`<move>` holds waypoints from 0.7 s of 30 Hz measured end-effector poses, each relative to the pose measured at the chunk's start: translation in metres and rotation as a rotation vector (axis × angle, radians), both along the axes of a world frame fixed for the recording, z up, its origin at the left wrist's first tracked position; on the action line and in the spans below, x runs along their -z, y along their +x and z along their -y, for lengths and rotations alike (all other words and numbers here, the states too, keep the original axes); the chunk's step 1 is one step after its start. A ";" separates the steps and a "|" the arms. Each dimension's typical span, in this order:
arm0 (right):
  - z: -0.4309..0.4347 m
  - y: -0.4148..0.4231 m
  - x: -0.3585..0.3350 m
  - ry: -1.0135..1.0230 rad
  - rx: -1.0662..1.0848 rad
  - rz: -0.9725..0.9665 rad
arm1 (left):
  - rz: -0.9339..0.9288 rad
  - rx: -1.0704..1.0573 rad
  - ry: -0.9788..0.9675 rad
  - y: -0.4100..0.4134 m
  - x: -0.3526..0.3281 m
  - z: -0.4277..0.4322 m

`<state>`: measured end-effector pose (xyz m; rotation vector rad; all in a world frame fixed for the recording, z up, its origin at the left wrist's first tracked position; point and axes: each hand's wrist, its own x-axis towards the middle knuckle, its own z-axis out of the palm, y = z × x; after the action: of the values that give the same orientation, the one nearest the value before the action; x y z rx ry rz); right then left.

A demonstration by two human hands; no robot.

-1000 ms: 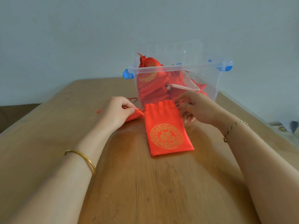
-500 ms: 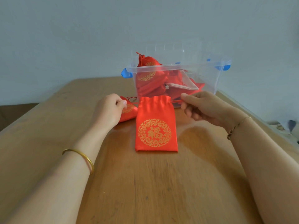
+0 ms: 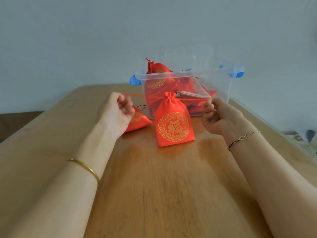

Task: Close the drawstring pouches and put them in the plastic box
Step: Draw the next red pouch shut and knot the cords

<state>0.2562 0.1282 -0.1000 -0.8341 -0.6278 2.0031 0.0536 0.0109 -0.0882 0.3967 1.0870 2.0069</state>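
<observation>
Head view: 1 red pouch (image 3: 174, 124), neck cinched, on desk (image 3: 154, 186); my left grip (image 3: 120, 112) and right grip (image 3: 217, 115) each pinch its drawstring (image 3: 145, 96), taut; plastic box (image 3: 219, 79) behind.

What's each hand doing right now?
Left hand: pinched shut on the pouch's drawstring.
Right hand: closed on the drawstring's other end, pulling the red pouch shut.

Wooden table (image 3: 163, 194), pale wall (image 3: 85, 40)
</observation>
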 end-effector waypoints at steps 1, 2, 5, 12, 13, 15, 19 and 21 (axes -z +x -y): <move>0.000 0.000 -0.002 0.066 0.012 0.032 | -0.042 0.056 0.072 0.002 -0.003 0.001; 0.002 0.000 -0.004 0.129 0.025 0.051 | -0.078 0.120 0.138 0.006 -0.008 0.002; 0.010 -0.005 -0.011 0.314 0.055 0.103 | -0.148 0.234 0.248 0.019 -0.016 0.000; 0.032 -0.025 -0.018 0.759 0.112 0.267 | -0.518 0.287 0.069 0.043 -0.004 -0.012; 0.033 -0.027 -0.017 0.804 0.112 0.289 | -0.597 0.287 0.015 0.044 -0.001 -0.011; 0.035 -0.031 -0.013 0.895 0.108 0.348 | -0.721 0.284 -0.071 0.045 0.004 -0.013; 0.039 -0.037 -0.006 1.032 0.067 0.418 | -0.864 0.310 -0.158 0.047 0.014 -0.013; 0.043 -0.038 -0.006 1.077 0.030 0.431 | -0.929 0.358 -0.165 0.049 0.018 -0.011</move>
<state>0.2187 0.0849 -0.0935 -0.5565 -1.7033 1.1401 0.1026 0.0216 -0.1058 1.4080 1.5611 1.3803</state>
